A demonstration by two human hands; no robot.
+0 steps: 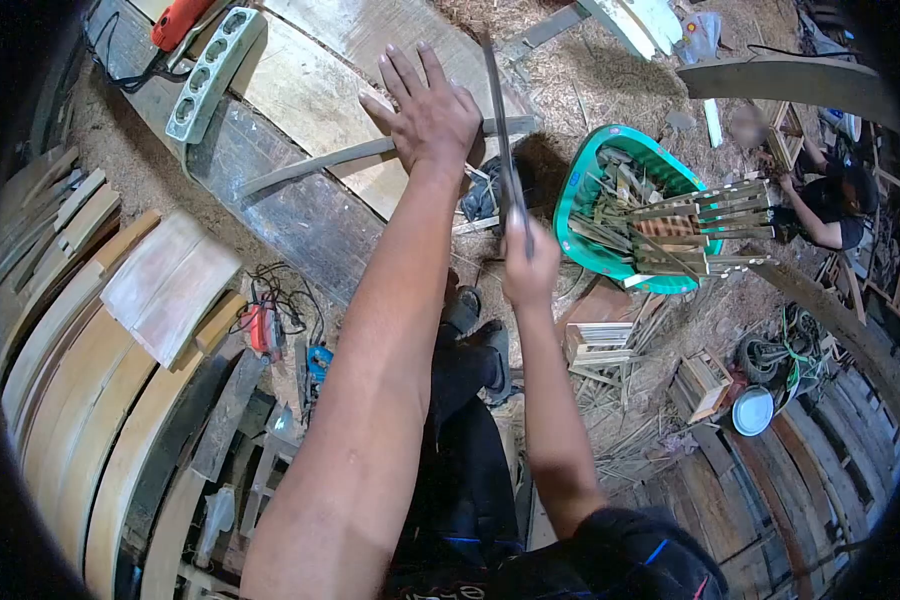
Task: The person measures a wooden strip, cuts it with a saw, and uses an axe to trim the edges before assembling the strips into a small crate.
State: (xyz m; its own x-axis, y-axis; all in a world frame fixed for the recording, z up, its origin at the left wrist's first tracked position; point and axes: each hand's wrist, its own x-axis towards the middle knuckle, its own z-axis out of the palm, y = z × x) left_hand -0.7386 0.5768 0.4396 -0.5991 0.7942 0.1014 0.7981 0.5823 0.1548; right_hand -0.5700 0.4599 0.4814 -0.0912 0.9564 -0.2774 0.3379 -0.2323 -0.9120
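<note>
My left hand point(432, 120) lies flat with spread fingers, pressing down across a narrow wooden strip point(320, 168) on the workbench point(288, 225). To its right, my right hand point(530, 262) is closed round the handle of a handsaw point(503, 125). The saw's long, thin blade shows nearly edge-on and points away from me. It crosses the strip close to the strip's right end, just beside my left hand. Under that end hangs a dark plastic bag point(482, 192), partly covered by my arm.
A white power strip point(213, 75) and a red tool point(177, 22) lie at the bench's left. Right of the bench stands a green basket point(573, 190) of wood offcuts. Another person point(832, 205) works at far right. Stacked planks point(95, 375) fill the left side.
</note>
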